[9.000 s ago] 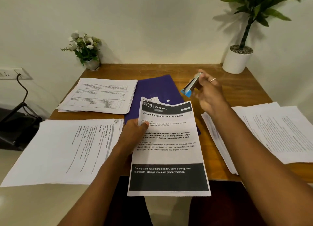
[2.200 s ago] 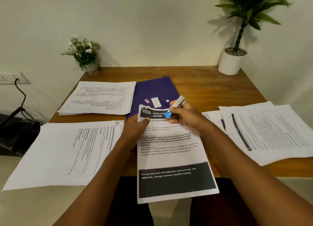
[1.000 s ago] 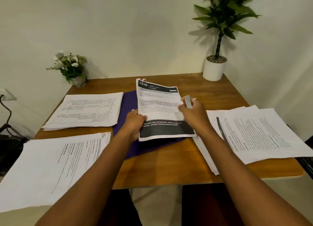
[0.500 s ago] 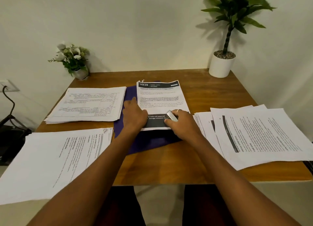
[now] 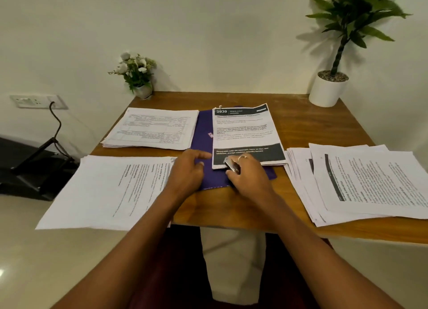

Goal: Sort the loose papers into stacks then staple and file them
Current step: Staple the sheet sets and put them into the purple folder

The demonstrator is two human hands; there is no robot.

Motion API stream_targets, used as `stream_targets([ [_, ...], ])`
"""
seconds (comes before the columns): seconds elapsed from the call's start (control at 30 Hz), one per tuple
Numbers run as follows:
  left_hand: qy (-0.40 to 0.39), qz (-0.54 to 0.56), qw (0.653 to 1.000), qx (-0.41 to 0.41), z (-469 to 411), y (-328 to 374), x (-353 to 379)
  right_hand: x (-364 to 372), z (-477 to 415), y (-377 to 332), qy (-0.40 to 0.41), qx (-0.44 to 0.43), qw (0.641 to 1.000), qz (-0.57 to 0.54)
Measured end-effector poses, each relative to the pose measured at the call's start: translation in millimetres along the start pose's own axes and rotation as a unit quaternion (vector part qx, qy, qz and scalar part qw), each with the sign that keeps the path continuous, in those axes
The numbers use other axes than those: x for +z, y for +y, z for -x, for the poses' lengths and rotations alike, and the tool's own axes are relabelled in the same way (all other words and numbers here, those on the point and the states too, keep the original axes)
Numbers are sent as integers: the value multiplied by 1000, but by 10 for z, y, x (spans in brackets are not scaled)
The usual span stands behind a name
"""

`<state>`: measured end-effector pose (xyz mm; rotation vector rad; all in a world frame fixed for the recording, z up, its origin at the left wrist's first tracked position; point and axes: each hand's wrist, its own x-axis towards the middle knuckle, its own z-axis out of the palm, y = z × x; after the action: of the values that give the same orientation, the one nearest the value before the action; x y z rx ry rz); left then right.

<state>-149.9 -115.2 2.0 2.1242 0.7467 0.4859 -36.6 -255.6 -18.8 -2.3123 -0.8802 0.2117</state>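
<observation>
Packet (image 5: 247, 132): lies on the purple folder (image 5: 203, 132), mid-desk.
Right hand (image 5: 247, 174): curled round a stapler (image 5: 231, 166).
Left hand (image 5: 190, 169): spread, empty.
Handling: light, floppy sheets (best pinched at an edge).

The stapled sheet (image 5: 247, 134) now lies flat on the purple folder (image 5: 203, 132), and the left hand (image 5: 188, 169) has slid off it.

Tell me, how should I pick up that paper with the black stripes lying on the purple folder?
Probably best by its right edge, coming from the right. The paper lies flat on the purple folder, but that edge hangs past the folder over the bare table, so fingers could likely slip under it. The right hand, holding a stapler, blocks the near corner.
</observation>
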Motion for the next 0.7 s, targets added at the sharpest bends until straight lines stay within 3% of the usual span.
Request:
stream_targets([
  [0.1,2,-47,999,27,77,-241,-334,164,31,-11,-12,-52,991,122],
  [0.23,-150,-177,973,-6,195,-525,-737,247,74,-43,39,-92,971,219],
  [0.3,-225,-248,942,-31,294,-584,-873,296,108,-57,78,-103,967,221],
  [0.4,-277,-325,904,-38,444,-722,-950,439,164,-157,110,-146,969,165],
  [0.57,-265,-451,851,-41,754,-859,-908,649,314,-487,-1,-245,968,51],
  [0.7,-204,-439,875,-1,850,-919,-889,802,480,-700,-104,-290,950,48],
])
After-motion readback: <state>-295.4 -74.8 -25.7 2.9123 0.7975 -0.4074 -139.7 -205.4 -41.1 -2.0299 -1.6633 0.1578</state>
